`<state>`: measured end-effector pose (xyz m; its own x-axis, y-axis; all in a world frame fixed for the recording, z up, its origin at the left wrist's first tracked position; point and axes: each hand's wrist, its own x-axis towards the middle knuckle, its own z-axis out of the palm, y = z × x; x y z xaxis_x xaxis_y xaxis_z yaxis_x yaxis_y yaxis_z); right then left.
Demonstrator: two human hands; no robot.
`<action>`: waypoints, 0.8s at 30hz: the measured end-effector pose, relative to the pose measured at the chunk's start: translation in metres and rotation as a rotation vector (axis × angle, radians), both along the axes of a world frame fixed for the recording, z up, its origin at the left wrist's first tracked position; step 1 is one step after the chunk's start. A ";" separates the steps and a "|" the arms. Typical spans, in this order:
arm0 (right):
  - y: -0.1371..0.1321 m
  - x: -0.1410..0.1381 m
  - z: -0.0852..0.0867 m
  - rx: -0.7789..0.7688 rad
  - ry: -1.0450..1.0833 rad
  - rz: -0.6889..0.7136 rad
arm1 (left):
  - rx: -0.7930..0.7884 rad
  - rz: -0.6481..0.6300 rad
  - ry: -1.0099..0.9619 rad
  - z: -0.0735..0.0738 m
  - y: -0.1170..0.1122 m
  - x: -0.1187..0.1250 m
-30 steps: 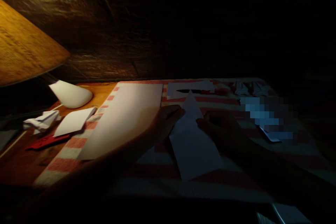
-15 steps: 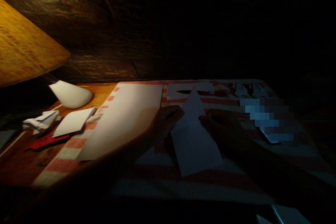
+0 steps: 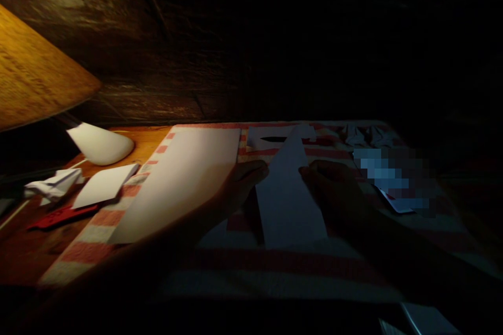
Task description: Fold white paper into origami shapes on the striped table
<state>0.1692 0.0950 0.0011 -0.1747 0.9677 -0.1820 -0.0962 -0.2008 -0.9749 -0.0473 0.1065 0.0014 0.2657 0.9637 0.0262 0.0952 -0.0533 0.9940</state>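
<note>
A folded piece of white paper with a pointed top stands tilted between my hands over the striped cloth. My left hand pinches its left edge with thumb and fingers. On the opposite edge, my right hand is closed at the paper's side, its fingers deep in shadow. Left of the folded paper lies a large white sheet, partly covered by my left forearm. Behind the paper's tip, a smaller white sheet lies under a dark, pointed, blade-like thing.
At left stand a lamp with a yellow shade and white base, a folded white paper, a crumpled paper shape and a red tool. Folded paper figures and a phone-like device lie at right.
The folded paper has turned slightly, its tip shifting right and its lower edge rising. Both hands keep their hold. The whole view has shifted a little.
</note>
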 end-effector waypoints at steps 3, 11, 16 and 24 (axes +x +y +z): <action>0.001 0.001 0.000 0.012 0.004 -0.006 | 0.028 -0.012 0.054 0.002 0.000 -0.001; 0.002 0.000 0.001 0.022 0.032 -0.039 | 0.003 0.038 0.045 0.006 -0.001 0.000; 0.002 0.001 0.001 0.046 0.041 -0.047 | 0.091 0.051 0.069 0.007 0.002 -0.004; 0.000 0.002 0.014 -0.137 0.291 0.070 | -0.222 -0.021 -0.169 0.005 0.000 -0.005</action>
